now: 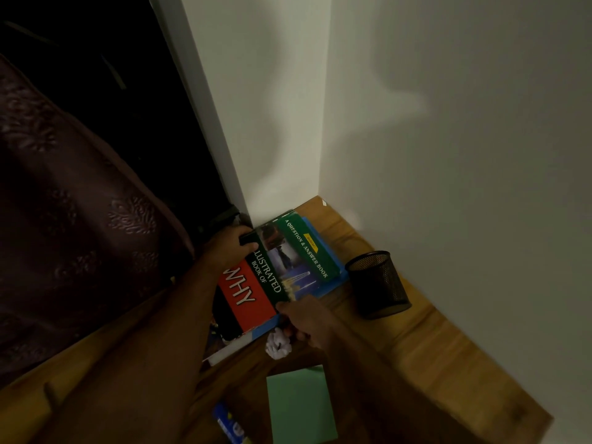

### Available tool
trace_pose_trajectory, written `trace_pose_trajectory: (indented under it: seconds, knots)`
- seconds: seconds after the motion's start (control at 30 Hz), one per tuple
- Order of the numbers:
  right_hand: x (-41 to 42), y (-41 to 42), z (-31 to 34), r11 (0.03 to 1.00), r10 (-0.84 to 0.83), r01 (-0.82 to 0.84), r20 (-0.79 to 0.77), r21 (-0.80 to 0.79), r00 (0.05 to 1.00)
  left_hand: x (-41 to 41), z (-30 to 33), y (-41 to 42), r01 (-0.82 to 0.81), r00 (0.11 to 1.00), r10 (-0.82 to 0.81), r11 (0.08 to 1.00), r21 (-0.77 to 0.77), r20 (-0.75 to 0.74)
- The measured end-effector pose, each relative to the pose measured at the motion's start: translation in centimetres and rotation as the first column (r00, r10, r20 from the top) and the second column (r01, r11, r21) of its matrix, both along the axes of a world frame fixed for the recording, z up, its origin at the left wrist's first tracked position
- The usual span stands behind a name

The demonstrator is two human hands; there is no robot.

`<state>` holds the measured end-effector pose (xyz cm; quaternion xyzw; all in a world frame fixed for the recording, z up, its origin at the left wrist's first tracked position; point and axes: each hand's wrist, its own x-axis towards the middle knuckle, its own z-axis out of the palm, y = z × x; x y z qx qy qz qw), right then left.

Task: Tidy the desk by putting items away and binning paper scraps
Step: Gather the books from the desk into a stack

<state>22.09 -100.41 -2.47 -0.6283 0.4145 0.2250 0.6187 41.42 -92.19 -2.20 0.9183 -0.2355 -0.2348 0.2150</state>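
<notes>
Both hands, left [224, 248] and right [307, 318], gripping the book [272, 277].

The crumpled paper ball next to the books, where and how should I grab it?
Pinch the paper ball from above around its near, free side. It is small, lumpy and sits loose on the desk; the books and right hand crowd its far side.

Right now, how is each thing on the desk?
Book: lies flat on a blue book, held at both ends.
Left hand: grips the book's far end.
Right hand: holds its near edge.
Pen cup: upright.
Paper ball: crumpled, on the desk.
Green paper: flat.
</notes>
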Motion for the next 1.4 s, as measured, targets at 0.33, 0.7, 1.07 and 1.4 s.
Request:
trace_pose_trajectory:
  seconds: [0.33,0.7,1.07,1.4]
  knots:
    - [-2.1,-1.6,0.9,0.929,-0.285,0.277,-0.006,0.244,0.959,-0.2,0.4,0.4,-0.084,0.992,0.066,0.980,0.182,0.105]
    - [-2.4,-0.7,0.7,0.657,-0.526,0.425,-0.025,0.623,0.850,0.0,0.8,0.9,-0.077,0.996,0.085,0.983,0.168,-0.040]
    - [-1.9,-0.2,0.0,0.675,-0.536,0.434,-0.007,0.596,0.844,0.0,2.9,1.5,-0.061,0.990,0.061,0.998,0.005,-0.130]
    - [-0.9,0.3,1.9,0.817,-0.490,0.402,0.130,0.413,0.862,-2.0,10.1,2.4,0.008,0.986,0.014,0.991,-0.130,0.167]
